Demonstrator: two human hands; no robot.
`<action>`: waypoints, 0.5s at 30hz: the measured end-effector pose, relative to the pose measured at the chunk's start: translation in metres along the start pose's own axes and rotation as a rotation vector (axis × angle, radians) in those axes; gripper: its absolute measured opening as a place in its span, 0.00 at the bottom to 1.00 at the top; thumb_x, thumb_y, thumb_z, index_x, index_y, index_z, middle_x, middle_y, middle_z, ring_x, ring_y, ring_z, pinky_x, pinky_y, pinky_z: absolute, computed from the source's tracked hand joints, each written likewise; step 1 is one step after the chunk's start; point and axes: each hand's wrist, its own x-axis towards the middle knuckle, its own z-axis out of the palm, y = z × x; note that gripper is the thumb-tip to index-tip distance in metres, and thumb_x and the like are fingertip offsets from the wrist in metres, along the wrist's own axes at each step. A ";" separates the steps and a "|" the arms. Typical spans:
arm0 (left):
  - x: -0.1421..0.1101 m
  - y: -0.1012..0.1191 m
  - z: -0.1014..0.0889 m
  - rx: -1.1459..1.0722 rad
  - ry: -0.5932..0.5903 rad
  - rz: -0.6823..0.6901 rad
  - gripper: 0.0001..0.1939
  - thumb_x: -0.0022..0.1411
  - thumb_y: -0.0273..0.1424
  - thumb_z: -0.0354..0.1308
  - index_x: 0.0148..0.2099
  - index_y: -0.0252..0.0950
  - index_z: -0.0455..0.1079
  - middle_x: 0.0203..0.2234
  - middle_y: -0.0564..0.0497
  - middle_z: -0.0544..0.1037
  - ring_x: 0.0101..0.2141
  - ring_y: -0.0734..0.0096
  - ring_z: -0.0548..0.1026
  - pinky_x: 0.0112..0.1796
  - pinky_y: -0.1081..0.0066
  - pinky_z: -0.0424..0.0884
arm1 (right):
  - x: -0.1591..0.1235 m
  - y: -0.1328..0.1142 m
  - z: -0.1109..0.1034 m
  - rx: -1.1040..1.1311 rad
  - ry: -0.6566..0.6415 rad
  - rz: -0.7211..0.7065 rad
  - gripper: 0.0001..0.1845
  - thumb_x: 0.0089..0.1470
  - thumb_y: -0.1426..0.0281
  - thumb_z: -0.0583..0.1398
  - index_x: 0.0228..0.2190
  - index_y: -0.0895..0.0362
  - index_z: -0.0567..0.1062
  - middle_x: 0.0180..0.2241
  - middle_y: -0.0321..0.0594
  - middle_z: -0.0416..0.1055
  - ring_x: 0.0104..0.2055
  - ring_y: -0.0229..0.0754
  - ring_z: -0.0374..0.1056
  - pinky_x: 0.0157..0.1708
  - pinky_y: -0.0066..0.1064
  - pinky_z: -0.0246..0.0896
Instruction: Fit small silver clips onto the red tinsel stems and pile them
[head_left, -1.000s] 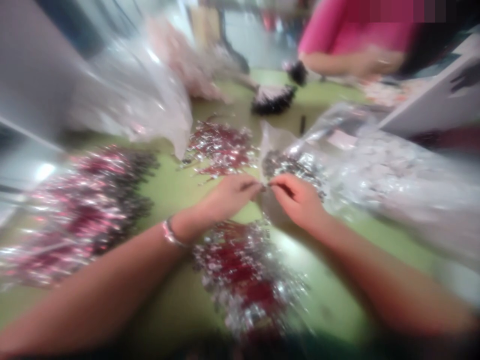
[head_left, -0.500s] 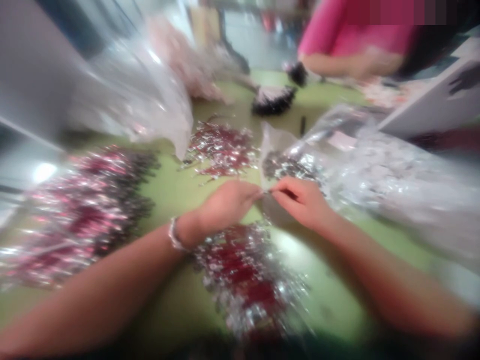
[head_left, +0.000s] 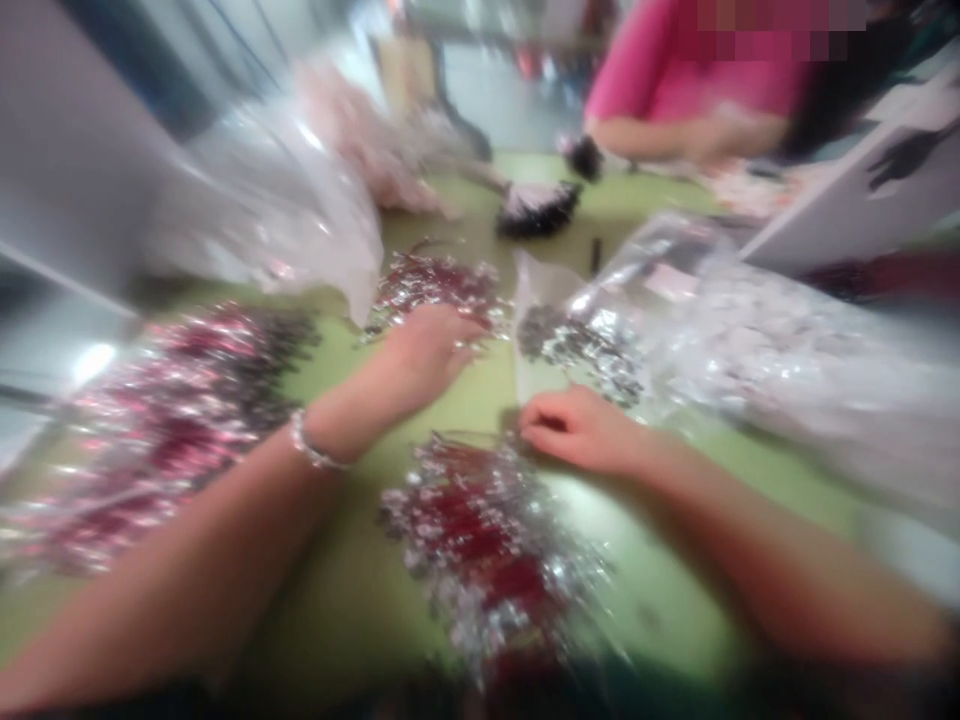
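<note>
My left hand (head_left: pixel 427 355), with a bracelet at the wrist, reaches over the far pile of red strands with silvery ends (head_left: pixel 442 275). Its fingers are stretched out and apart, and I see nothing held in them. My right hand (head_left: pixel 581 428) is low over the table, thumb and fingertips pinched together. Whatever is in that pinch is too blurred to make out. Just left of and below it lies a nearer pile of red strands with silvery ends (head_left: pixel 487 545). Beyond the right hand, small silvery pieces (head_left: pixel 592 350) lie on a clear plastic sheet.
On the left is a large pile of pink, shiny strands (head_left: pixel 157 430). Clear plastic bags (head_left: pixel 285 190) stand behind it, and another full bag (head_left: pixel 810 340) lies at right. A black-edged bundle (head_left: pixel 540 208) is farther back on the green table (head_left: pixel 360 590). A person in pink (head_left: pixel 690 90) sits across.
My hands, which met fingertip to fingertip in the middle, have parted. The left has moved left and away to the far pile; the right has come slightly nearer and lower.
</note>
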 end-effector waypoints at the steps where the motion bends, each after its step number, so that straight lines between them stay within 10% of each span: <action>1: 0.000 -0.004 0.004 0.078 0.001 -0.017 0.12 0.67 0.30 0.51 0.46 0.35 0.74 0.37 0.46 0.76 0.41 0.62 0.70 0.46 0.61 0.66 | -0.001 -0.002 0.000 0.007 -0.045 -0.030 0.09 0.55 0.69 0.57 0.27 0.54 0.77 0.27 0.35 0.77 0.28 0.36 0.69 0.32 0.31 0.61; 4: -0.002 -0.009 0.018 0.226 -0.074 -0.032 0.12 0.67 0.25 0.48 0.43 0.33 0.74 0.35 0.44 0.73 0.41 0.60 0.69 0.44 0.61 0.66 | -0.001 0.003 -0.007 -0.051 0.019 -0.055 0.12 0.57 0.66 0.56 0.26 0.53 0.77 0.27 0.35 0.76 0.28 0.36 0.68 0.32 0.31 0.60; 9: 0.001 -0.007 0.027 0.317 -0.108 -0.018 0.12 0.67 0.25 0.48 0.39 0.34 0.73 0.33 0.44 0.71 0.39 0.61 0.68 0.39 0.63 0.65 | 0.005 0.045 -0.039 -0.354 0.530 0.138 0.14 0.58 0.65 0.54 0.25 0.54 0.76 0.26 0.38 0.74 0.28 0.39 0.65 0.31 0.34 0.56; 15: 0.007 -0.017 0.030 0.270 -0.057 0.193 0.10 0.67 0.27 0.51 0.38 0.34 0.74 0.33 0.44 0.72 0.40 0.61 0.67 0.39 0.65 0.65 | 0.013 0.068 -0.044 -0.628 0.453 0.132 0.12 0.60 0.68 0.54 0.35 0.55 0.79 0.37 0.42 0.74 0.37 0.43 0.67 0.33 0.34 0.56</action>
